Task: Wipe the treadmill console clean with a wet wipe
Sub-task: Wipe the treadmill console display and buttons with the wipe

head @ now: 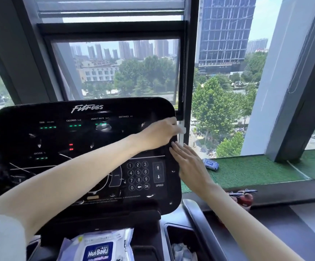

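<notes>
Black glossy console [59, 140] stood before the window. Left hand [158, 135] was at its upper right edge, fingers curled round a white wet wipe [182, 129] held against that edge. Right hand [189, 162] lay flat just below, fingers straight, close together. Wipe pack [100, 247] sat under the console; small blue pack [211, 164] on the green turf sill [256, 170].

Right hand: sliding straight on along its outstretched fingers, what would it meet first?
Probably the left hand, which grips a white wet wipe just beyond the right hand's fingertips on the glossy black treadmill console; depth unclear.
</notes>
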The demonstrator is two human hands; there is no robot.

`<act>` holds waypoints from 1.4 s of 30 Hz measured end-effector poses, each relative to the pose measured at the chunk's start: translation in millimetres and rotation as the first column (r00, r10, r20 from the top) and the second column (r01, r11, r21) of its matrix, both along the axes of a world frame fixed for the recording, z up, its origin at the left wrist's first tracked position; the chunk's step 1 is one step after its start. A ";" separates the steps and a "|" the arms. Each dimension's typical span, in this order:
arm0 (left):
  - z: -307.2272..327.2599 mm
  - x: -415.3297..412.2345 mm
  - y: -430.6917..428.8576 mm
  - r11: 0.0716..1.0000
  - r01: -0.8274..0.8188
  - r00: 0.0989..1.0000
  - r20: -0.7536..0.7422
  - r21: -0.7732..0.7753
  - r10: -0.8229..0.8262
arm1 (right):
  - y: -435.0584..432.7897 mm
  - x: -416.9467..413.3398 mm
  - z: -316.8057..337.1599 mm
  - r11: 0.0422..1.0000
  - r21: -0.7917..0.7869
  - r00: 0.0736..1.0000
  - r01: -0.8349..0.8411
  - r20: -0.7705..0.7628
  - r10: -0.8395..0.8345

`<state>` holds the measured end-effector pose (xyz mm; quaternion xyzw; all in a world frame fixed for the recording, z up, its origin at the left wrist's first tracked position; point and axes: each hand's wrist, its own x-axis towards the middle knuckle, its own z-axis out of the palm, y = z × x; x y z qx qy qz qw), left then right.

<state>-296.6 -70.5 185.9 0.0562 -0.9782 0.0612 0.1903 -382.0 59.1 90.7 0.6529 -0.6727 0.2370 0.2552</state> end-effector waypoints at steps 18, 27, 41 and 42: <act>-15.0 9.6 4.0 0.996 -0.025 0.986 -0.160 0.085 0.038 | -3.7 2.2 -8.9 1.000 -0.014 0.999 0.023 0.027 -0.023; -7.2 7.8 -1.9 0.980 -0.066 0.936 -0.328 0.190 0.127 | -2.3 3.2 -13.9 0.999 0.032 0.998 0.034 -0.047 -0.033; -53.4 13.9 25.5 0.995 -0.033 0.999 -0.006 0.093 0.034 | 15.6 2.7 -37.5 1.000 0.015 0.999 0.025 0.023 -0.025; -46.4 11.5 22.9 0.992 -0.052 0.998 -0.028 0.114 0.055 | 15.5 2.9 -38.1 0.999 0.021 0.999 0.027 0.025 -0.027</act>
